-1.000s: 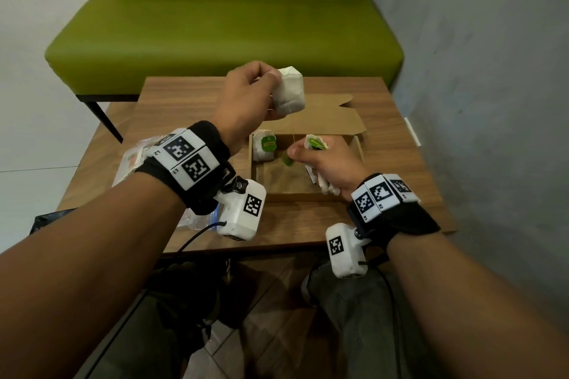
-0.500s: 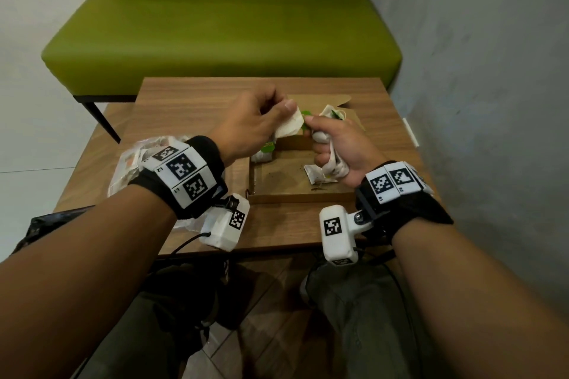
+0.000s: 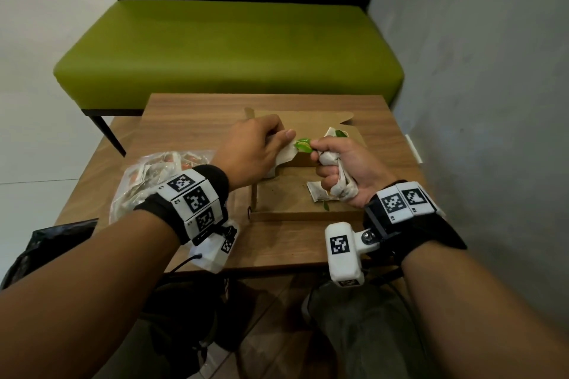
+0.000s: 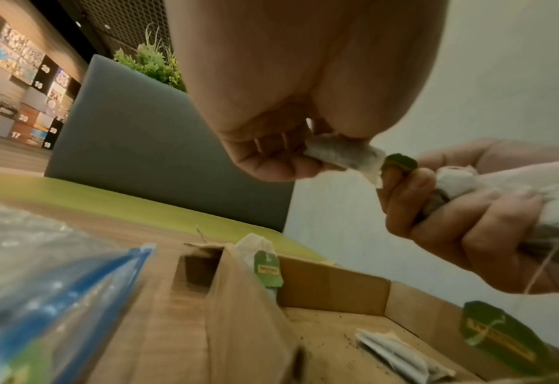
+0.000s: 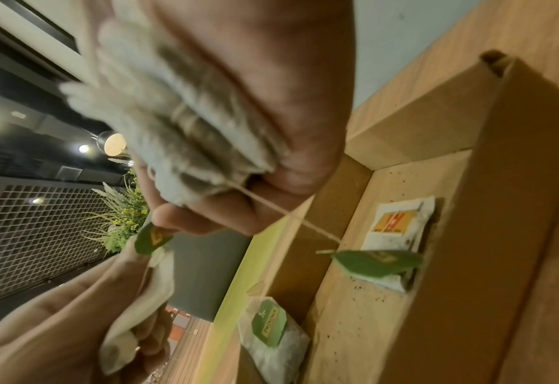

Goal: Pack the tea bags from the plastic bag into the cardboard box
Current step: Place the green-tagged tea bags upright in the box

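Above the open cardboard box (image 3: 303, 215) my two hands meet. My left hand (image 3: 261, 151) pinches a white tea bag (image 3: 284, 157) (image 4: 344, 156). My right hand (image 3: 338, 160) grips a bunch of tea bags (image 3: 343, 184) (image 5: 179, 124) in its fist and pinches a green tag (image 3: 303, 144) with thumb and forefinger. A tea bag (image 3: 317, 194) lies on the box floor, and another with a green tag (image 4: 266, 267) (image 5: 271, 335) leans in the far left corner. The plastic bag (image 3: 147, 181) of tea bags lies left of the box.
The box sits on a small wooden table (image 3: 191, 120) with its lid (image 3: 308, 120) folded back. A green bench (image 3: 228, 49) stands behind the table and a grey wall (image 3: 477, 101) runs along the right. A black bag (image 3: 49, 243) lies at the table's near left.
My left hand came down from above the box with its tea bag and met my right hand, which rose from the box floor. Both now hold together over the box's far side.
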The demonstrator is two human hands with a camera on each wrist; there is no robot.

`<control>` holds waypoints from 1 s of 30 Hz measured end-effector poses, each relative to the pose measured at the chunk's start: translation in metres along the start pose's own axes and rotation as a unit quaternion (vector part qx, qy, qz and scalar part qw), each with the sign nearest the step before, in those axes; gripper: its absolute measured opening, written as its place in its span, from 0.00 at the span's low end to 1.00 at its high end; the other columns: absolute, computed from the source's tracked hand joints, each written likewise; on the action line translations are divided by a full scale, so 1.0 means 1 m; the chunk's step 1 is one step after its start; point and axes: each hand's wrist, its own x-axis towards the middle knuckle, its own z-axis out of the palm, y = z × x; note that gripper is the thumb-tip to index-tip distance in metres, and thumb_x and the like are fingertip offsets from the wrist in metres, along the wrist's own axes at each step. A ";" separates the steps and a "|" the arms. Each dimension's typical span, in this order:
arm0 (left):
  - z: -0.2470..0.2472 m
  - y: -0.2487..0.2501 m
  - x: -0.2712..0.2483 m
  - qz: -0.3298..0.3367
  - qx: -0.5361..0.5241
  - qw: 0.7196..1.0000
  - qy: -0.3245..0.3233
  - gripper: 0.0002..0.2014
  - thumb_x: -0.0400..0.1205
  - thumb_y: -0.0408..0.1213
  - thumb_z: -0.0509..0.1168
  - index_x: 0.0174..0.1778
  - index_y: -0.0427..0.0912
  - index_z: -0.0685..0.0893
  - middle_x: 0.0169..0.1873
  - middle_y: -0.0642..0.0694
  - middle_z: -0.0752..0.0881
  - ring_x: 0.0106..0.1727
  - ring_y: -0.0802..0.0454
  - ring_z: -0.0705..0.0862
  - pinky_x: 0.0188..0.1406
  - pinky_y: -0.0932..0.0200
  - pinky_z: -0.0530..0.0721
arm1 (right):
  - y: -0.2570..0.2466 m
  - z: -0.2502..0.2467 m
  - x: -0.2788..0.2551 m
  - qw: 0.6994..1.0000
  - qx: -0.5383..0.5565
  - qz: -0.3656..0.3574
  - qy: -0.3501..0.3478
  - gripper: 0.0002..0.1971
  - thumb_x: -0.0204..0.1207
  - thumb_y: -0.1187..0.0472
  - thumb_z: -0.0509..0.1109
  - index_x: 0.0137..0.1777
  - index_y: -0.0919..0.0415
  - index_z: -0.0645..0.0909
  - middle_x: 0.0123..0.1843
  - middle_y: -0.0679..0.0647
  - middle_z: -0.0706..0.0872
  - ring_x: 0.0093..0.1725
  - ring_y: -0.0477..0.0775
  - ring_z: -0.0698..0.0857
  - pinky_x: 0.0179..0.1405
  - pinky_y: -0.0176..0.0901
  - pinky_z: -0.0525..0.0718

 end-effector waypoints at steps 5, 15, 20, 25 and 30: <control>0.011 0.004 0.001 -0.007 -0.004 1.000 0.022 0.18 0.89 0.46 0.57 0.36 0.40 0.76 0.25 0.50 0.74 0.26 0.58 0.70 0.23 0.66 0.63 | 0.000 0.005 -0.002 1.000 -0.005 -0.011 -0.008 0.13 0.86 0.60 0.65 0.39 0.60 0.76 0.20 0.45 0.77 0.13 0.41 0.68 0.11 0.27 0.66; 0.013 0.004 0.001 -0.049 -0.034 0.998 0.024 0.12 0.89 0.47 0.58 0.45 0.43 0.77 0.29 0.55 0.77 0.30 0.61 0.73 0.24 0.68 0.64 | 0.001 -0.003 0.003 1.000 0.012 -0.010 0.015 0.11 0.84 0.61 0.66 0.38 0.58 0.76 0.33 0.53 0.77 0.15 0.40 0.68 0.11 0.28 0.66; 0.014 0.005 0.002 -0.047 -0.030 0.998 0.041 0.12 0.88 0.48 0.59 0.45 0.44 0.76 0.30 0.56 0.78 0.31 0.62 0.75 0.24 0.70 0.65 | 0.004 0.000 0.003 1.000 -0.008 -0.027 0.001 0.09 0.82 0.67 0.68 0.40 0.58 0.80 0.26 0.49 0.70 0.15 0.40 0.67 0.10 0.30 0.67; 0.015 0.013 -0.001 -0.036 -0.058 0.996 0.050 0.13 0.89 0.47 0.56 0.44 0.43 0.74 0.27 0.54 0.77 0.28 0.61 0.73 0.25 0.71 0.70 | 0.007 0.004 0.003 0.999 -0.032 -0.039 0.006 0.02 0.81 0.65 0.72 0.49 0.58 0.85 0.29 0.50 0.70 0.17 0.40 0.68 0.13 0.30 0.66; 0.016 0.018 -0.006 -0.064 -0.135 0.989 0.003 0.13 0.91 0.48 0.51 0.44 0.45 0.72 0.31 0.54 0.77 0.31 0.59 0.75 0.31 0.59 0.73 | 0.008 0.009 0.001 0.995 -0.051 -0.080 0.035 0.04 0.81 0.69 0.71 0.49 0.59 0.85 0.23 0.48 0.76 0.17 0.40 0.70 0.14 0.30 0.66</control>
